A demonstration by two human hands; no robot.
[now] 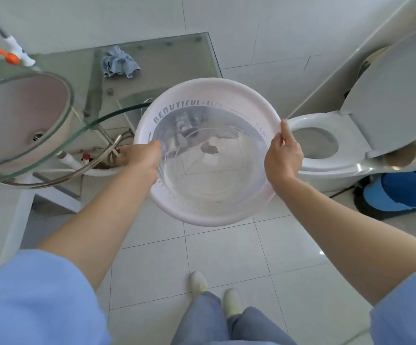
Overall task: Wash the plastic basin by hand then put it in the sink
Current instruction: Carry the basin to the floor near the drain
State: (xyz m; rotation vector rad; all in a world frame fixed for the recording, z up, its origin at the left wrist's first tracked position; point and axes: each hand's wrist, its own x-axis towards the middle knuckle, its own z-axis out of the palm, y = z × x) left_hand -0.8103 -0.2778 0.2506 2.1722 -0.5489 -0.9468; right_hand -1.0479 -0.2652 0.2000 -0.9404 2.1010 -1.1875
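Head view looks down on one basin [209,155], held in the air above the tiled floor [227,257] by two bare hands. At the basin's 9 o'clock edge the left hand [139,158] curls its fingers [156,146] over the rim and down inside the wall, closed on the rim. At 3 o'clock the right hand [282,155] pinches the rim, its thumb [285,128] lying along the top edge and the other fingers wrapped underneath, out of sight.

One round plastic basin shows, pale pink-white, with grey lettering printed around its inner wall. It tilts slightly toward the camera and holds clear water that reflects the room.

One glass sink [23,118] sits at 9 o'clock from the basin, set in a glass worktop [152,58], well apart from it. One crumpled blue cloth [118,62] lies on the worktop at 11 o'clock. One toilet [326,148] with its lid raised stands at 3 o'clock, just beyond the right hand. One blue mop head [401,192] rests on the floor at 4 o'clock. Two pale shoes [199,282] show at 6 o'clock.
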